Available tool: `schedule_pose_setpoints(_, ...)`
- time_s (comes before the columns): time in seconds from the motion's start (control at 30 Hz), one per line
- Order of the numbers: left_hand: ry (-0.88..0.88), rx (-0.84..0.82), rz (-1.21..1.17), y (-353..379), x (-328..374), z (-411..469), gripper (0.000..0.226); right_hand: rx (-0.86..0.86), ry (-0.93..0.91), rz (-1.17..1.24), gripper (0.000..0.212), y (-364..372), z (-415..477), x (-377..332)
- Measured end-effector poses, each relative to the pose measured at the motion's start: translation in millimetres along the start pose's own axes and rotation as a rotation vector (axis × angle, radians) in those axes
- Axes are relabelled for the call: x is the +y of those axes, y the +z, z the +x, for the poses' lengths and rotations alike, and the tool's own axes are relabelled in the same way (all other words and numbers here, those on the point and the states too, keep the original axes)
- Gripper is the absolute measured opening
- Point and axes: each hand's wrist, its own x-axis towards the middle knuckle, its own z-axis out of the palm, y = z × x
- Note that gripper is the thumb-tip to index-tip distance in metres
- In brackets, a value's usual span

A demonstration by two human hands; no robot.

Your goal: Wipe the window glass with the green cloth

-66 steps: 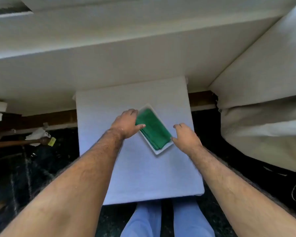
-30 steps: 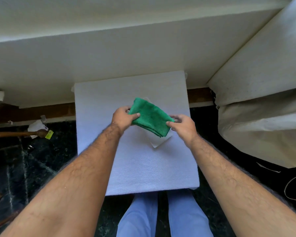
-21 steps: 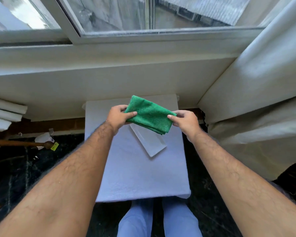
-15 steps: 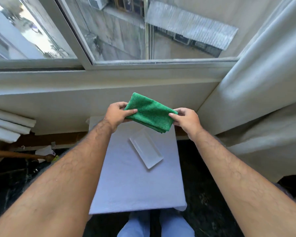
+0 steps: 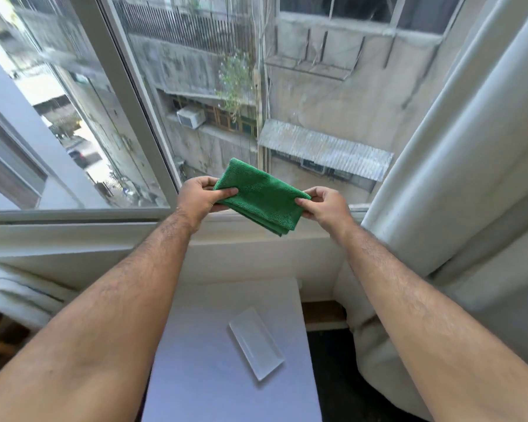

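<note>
A folded green cloth (image 5: 261, 196) hangs in the air in front of the lower window frame. My left hand (image 5: 200, 197) pinches its left edge and my right hand (image 5: 325, 207) pinches its right corner. Behind the cloth stands the window glass (image 5: 302, 86), with grey buildings seen through it. The cloth is just short of the pane's lower edge; I cannot tell whether it touches the glass.
A white mullion (image 5: 134, 95) splits the window, with a second pane (image 5: 43, 117) on the left. A pale curtain (image 5: 470, 162) hangs at the right. Below, a white rectangular tray (image 5: 255, 342) lies on a white cloth-covered table (image 5: 201, 376). The white sill (image 5: 89, 236) runs under the frame.
Both hands lifted the green cloth off the white tray and raised it up to window height. The view tilted up from the table to the glass.
</note>
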Motion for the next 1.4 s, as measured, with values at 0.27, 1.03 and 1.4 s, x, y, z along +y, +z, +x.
schedule_pose_setpoints(0.27,0.232,-0.006,-0.037,0,134,2,0.017,0.049,-0.203,0.014,0.013,-19,13,-120)
schedule_pose_setpoints(1.03,0.754,0.151,-0.037,-25,405,-7,0.013,0.151,-0.650,-0.076,0.010,-18,16,-376)
schedule_pose_setpoints(1.4,1.075,0.506,0.601,-32,488,-1,0.035,0.775,-1.119,-0.786,0.065,-108,32,-427)
